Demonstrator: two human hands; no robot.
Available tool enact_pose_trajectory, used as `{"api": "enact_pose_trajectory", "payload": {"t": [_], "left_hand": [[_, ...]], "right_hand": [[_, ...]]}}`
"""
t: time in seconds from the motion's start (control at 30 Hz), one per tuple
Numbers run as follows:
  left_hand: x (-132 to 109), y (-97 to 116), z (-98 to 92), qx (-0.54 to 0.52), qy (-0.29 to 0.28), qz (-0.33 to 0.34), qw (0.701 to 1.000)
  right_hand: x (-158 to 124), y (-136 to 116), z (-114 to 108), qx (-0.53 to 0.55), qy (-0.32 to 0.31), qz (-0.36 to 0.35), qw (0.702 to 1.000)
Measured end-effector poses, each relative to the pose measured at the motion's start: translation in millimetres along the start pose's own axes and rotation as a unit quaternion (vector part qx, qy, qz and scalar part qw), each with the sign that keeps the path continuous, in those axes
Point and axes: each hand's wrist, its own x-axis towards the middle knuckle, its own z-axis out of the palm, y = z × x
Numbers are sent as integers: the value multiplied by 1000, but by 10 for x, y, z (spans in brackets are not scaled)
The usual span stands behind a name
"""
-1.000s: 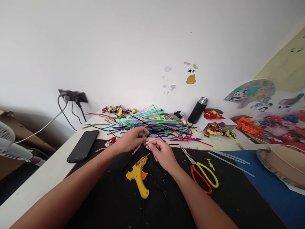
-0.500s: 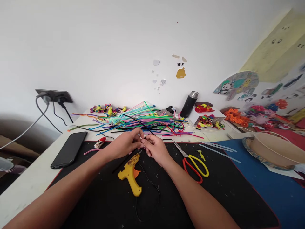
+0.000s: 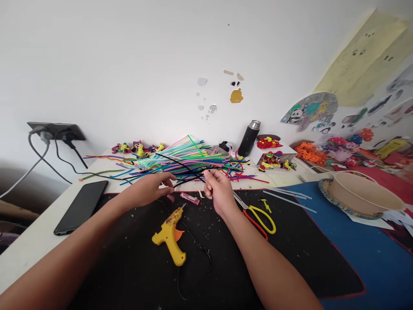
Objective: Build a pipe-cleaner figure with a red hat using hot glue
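Observation:
My left hand [image 3: 150, 189] and my right hand [image 3: 219, 191] are held apart over the far edge of a black mat [image 3: 129, 275]. A black pipe cleaner [image 3: 190, 181] stretches between them. The right hand's fingers pinch its right end. The left hand's thumb and fingers close on its left end. Just behind the hands lies a big pile of coloured pipe cleaners [image 3: 189, 160]. A small pink lighter-like object [image 3: 189, 198] lies on the mat between the hands, and a yellow glue gun [image 3: 169, 237] lies nearer me.
Red-and-yellow scissors [image 3: 258, 213] lie right of my right hand. A black phone [image 3: 80, 206] is at the left, a dark bottle [image 3: 248, 137] behind the pile, a round woven tray [image 3: 358, 196] on the blue mat [image 3: 355, 249] to the right. Cables run from a wall socket [image 3: 56, 129].
My hands were pinched together over the glue gun; now they have drawn apart with the black pipe cleaner between them. The pink object now lies on the mat. The view has shifted right.

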Motion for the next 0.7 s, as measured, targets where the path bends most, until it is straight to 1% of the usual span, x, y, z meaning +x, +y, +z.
{"api": "enact_pose_trajectory", "payload": {"t": [0.07, 0.13, 0.2, 0.27, 0.3, 0.33, 0.43, 0.47, 0.5, 0.57, 0.63, 0.7], "left_hand": [[39, -77, -10, 30, 49, -17, 998], [63, -86, -7, 37, 85, -22, 995], [60, -28, 3, 18, 120, -6, 993], [35, 78, 10, -11, 155, 21, 988], [20, 142, 9, -31, 163, 32, 986], [9, 209, 5, -60, 159, 41, 985], [31, 419, -24, -170, 122, 66, 976], [63, 491, -32, -185, 120, 71, 973], [108, 563, -33, -184, 119, 76, 973], [222, 705, -14, -146, 108, 90, 979], [347, 826, 33, -119, 81, 103, 984], [462, 900, 86, -74, 52, 123, 988]], "right_hand": [[18, -30, -16, 10, 18, -17, 1000], [30, -62, -32, 22, 35, -31, 999], [43, -104, -55, 34, 50, -42, 997], [62, -156, -91, 45, 64, -48, 996], [74, -184, -112, 50, 70, -51, 995], [88, -211, -134, 53, 75, -55, 994], [126, -276, -188, 49, 88, -70, 992], [135, -288, -199, 42, 88, -74, 992], [142, -295, -206, 35, 87, -75, 993], [146, -291, -210, 22, 78, -72, 994], [144, -277, -210, 15, 63, -65, 996], [140, -272, -215, 15, 45, -59, 997]]}}
